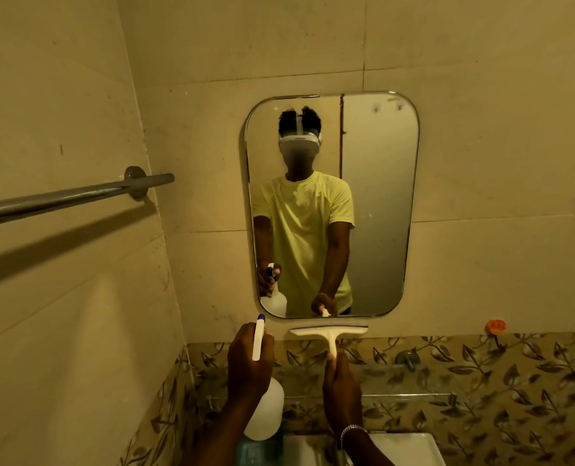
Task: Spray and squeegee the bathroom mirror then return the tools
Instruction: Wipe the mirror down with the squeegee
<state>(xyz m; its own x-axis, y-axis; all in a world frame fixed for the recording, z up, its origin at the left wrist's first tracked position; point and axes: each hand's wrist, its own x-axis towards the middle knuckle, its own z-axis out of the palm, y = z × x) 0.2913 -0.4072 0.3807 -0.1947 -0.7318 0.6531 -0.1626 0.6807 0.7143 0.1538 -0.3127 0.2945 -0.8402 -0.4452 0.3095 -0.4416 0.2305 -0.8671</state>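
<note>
The rounded-corner mirror (373, 210) hangs on the beige tiled wall straight ahead and reflects a person in a yellow shirt. My left hand (247, 358) grips a white spray bottle (265, 415) by its neck, the blue-tipped nozzle pointing up just below the mirror's lower left corner. My right hand (341, 381) holds the handle of a white squeegee (330, 332), its blade level and just under the mirror's bottom edge, not touching the glass.
A chrome towel bar (64, 200) sticks out from the left wall at head height. Below my hands is a white sink (403, 449) under a leaf-patterned tile band. A small orange hook (495, 326) sits on the wall at right.
</note>
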